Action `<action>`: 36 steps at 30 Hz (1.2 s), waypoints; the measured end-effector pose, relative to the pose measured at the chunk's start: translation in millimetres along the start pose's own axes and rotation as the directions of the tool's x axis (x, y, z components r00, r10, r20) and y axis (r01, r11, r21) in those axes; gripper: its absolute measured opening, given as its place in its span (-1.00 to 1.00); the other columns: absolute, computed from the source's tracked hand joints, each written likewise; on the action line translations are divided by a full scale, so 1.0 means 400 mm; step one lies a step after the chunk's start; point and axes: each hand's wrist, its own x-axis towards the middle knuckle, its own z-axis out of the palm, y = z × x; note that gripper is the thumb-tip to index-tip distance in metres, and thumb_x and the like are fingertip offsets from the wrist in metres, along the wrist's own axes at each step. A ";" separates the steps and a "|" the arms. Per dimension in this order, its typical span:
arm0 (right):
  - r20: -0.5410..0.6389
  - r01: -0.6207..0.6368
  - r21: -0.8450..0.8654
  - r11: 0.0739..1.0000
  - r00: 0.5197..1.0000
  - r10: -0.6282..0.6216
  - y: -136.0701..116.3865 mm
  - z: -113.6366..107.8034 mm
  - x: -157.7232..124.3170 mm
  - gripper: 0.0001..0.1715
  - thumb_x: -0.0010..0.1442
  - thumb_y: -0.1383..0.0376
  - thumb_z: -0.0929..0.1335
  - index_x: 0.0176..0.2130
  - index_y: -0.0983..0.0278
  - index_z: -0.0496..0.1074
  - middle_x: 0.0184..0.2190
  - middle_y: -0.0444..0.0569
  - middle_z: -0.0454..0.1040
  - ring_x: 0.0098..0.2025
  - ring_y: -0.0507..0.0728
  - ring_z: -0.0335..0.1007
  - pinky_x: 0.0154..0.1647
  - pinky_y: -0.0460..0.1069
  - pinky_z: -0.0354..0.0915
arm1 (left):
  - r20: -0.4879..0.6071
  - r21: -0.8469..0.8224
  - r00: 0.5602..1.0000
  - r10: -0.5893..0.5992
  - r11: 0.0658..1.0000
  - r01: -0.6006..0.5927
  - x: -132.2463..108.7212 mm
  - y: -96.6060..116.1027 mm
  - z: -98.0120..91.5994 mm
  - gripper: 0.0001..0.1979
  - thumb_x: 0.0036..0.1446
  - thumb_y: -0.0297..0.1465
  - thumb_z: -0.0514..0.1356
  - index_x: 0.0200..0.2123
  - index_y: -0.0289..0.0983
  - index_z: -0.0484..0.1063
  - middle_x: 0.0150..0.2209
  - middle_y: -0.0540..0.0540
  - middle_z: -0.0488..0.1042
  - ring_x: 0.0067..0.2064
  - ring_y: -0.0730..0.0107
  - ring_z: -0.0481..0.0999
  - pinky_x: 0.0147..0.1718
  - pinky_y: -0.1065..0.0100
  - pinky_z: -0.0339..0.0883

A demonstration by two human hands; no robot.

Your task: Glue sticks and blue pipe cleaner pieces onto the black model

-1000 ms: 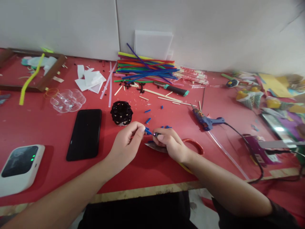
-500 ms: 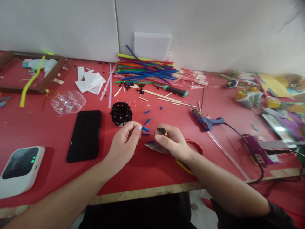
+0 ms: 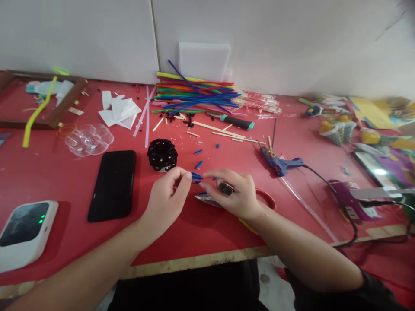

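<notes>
My left hand (image 3: 170,196) pinches a short blue fuzzy stem piece (image 3: 196,176) between thumb and forefinger. Facing it, my right hand (image 3: 235,192) has its thumb and forefinger parted close to that piece. A small dark piece with a light rim (image 3: 226,188) sits in the curl of the right hand's other fingers; its kind is unclear. Scissors lie under this hand, their blade (image 3: 207,199) and red handle (image 3: 269,198) showing. More blue cut bits (image 3: 199,164) are scattered just beyond. A round black openwork holder (image 3: 162,154) stands past my left hand.
Behind lie a heap of coloured pipe cleaners (image 3: 194,95), wooden sticks (image 3: 220,131) and a cutter (image 3: 238,122). A glue gun (image 3: 280,164) with its cord is at right, near a purple power strip (image 3: 350,203). A phone (image 3: 112,185) and white device (image 3: 27,235) are at left.
My right hand has opened its thumb and forefinger and come nearer the left fingertips. The dark piece now sits deeper in the hand. The view has shifted slightly.
</notes>
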 end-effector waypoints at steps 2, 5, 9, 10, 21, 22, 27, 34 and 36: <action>-0.015 0.081 -0.084 0.993 0.996 -0.083 0.005 0.000 -0.004 -0.84 0.18 0.38 0.47 -0.18 0.25 0.53 -0.49 -0.16 0.58 -0.59 -0.07 0.36 -0.53 -0.15 0.29 | 0.010 -0.002 1.000 -0.016 1.000 0.016 0.001 0.002 0.000 -0.70 0.34 -0.26 0.03 -0.44 -0.22 0.31 -0.54 0.10 0.25 -0.48 0.47 0.26 -0.47 0.41 0.15; -0.012 0.133 -0.122 0.984 0.991 -0.135 0.013 0.000 -0.007 -0.84 0.21 0.37 0.46 -0.15 0.26 0.53 -0.39 -0.10 0.65 -0.54 -0.05 0.46 -0.49 -0.15 0.36 | 0.019 -0.001 0.999 -0.026 1.000 0.026 0.001 0.005 0.001 -0.70 0.33 -0.26 0.03 -0.45 -0.22 0.30 -0.55 0.09 0.24 -0.48 0.46 0.26 -0.47 0.39 0.14; 0.010 0.128 -0.111 0.986 0.992 -0.127 0.014 -0.003 -0.003 -0.90 0.22 0.36 0.45 -0.20 0.23 0.55 -0.37 -0.09 0.67 -0.49 -0.01 0.53 -0.45 -0.13 0.41 | 0.025 0.006 0.999 -0.037 0.999 0.037 0.001 0.006 0.001 -0.70 0.32 -0.26 0.02 -0.46 -0.22 0.28 -0.55 0.10 0.22 -0.49 0.47 0.25 -0.48 0.39 0.12; 0.014 0.125 -0.100 0.987 0.992 -0.124 0.014 -0.004 -0.002 -0.90 0.22 0.37 0.45 -0.21 0.23 0.55 -0.37 -0.09 0.67 -0.48 0.00 0.54 -0.44 -0.13 0.42 | 0.027 0.009 0.999 -0.041 0.999 0.041 0.001 0.005 0.000 -0.70 0.32 -0.26 0.03 -0.46 -0.22 0.27 -0.55 0.10 0.22 -0.49 0.47 0.24 -0.48 0.39 0.12; 0.055 0.060 -0.002 0.998 0.997 -0.059 0.027 0.000 -0.007 -0.92 0.25 0.36 0.43 -0.22 0.19 0.57 -0.32 -0.09 0.68 -0.36 0.04 0.61 -0.31 -0.11 0.48 | 0.053 -0.014 0.998 -0.038 0.999 0.039 0.004 -0.001 -0.005 -0.72 0.32 -0.29 0.03 -0.45 -0.22 0.28 -0.56 0.12 0.18 -0.50 0.48 0.20 -0.50 0.39 0.09; 0.050 0.026 0.001 1.000 0.998 -0.026 0.027 0.001 -0.007 -0.93 0.25 0.35 0.43 -0.22 0.20 0.57 -0.33 -0.09 0.68 -0.37 0.03 0.61 -0.32 -0.12 0.47 | 0.045 -0.004 0.998 -0.036 0.999 0.036 0.006 -0.002 -0.007 -0.72 0.32 -0.29 0.03 -0.46 -0.22 0.28 -0.56 0.12 0.18 -0.50 0.48 0.20 -0.50 0.39 0.08; 0.028 -0.189 0.054 0.980 0.982 0.188 0.023 -0.003 -0.024 -0.96 0.24 0.31 0.43 -0.25 0.22 0.55 -0.47 -0.15 0.59 -0.56 -0.04 0.39 -0.52 -0.13 0.30 | -0.001 0.092 1.000 0.019 0.996 -0.019 0.016 -0.006 -0.016 -0.73 0.30 -0.30 0.07 -0.46 -0.23 0.32 -0.55 0.10 0.28 -0.51 0.47 0.25 -0.48 0.38 0.10; 0.084 -0.377 0.249 0.892 0.926 0.368 0.007 -0.028 -0.075 -0.94 0.22 0.28 0.43 -0.28 0.22 0.55 -0.58 -0.19 0.43 -0.60 -0.04 0.21 -0.60 -0.11 0.16 | 0.091 0.252 0.992 0.086 0.962 -0.107 0.011 -0.014 -0.012 -0.75 0.30 -0.31 0.07 -0.40 -0.24 0.42 -0.49 0.03 0.47 -0.46 0.41 0.40 -0.44 0.37 0.18; 0.083 -0.390 0.278 0.878 0.920 0.383 0.006 -0.032 -0.076 -0.91 0.22 0.26 0.43 -0.28 0.22 0.56 -0.56 -0.17 0.45 -0.58 -0.03 0.23 -0.57 -0.10 0.19 | 0.134 0.392 0.986 0.099 0.909 -0.144 0.007 -0.014 -0.010 -0.76 0.31 -0.32 0.06 -0.37 -0.23 0.43 -0.42 -0.02 0.53 -0.40 0.35 0.47 -0.41 0.35 0.17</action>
